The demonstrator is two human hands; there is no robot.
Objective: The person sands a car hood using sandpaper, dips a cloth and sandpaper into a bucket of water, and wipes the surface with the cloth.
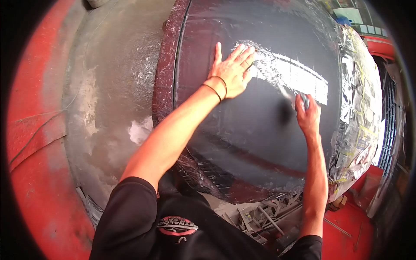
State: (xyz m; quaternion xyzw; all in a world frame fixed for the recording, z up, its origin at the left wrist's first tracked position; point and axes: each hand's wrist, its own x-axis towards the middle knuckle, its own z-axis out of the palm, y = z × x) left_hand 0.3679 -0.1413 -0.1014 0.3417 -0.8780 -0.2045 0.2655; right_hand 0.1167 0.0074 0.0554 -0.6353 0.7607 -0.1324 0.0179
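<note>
A dark, glossy, wet car panel (255, 134) fills the middle of the view, with a maroon edge (164, 82) along its left side. My left hand (232, 71) lies flat on the panel with its fingers spread. My right hand (308, 116) is closed around a small greyish bottle-like thing (305, 102), mostly hidden by the fingers, held above the panel. From it a stream of water (274, 74) runs toward my left fingertips and splashes over the surface. A bright window-like reflection shows there.
Newspaper and clear plastic masking (359, 117) cover the panel's right side. Below are metal frame parts (264, 219). The concrete floor (108, 86) at left is wet, beside a red-painted strip (34, 117). Blue-grey slats (388, 121) stand at the far right.
</note>
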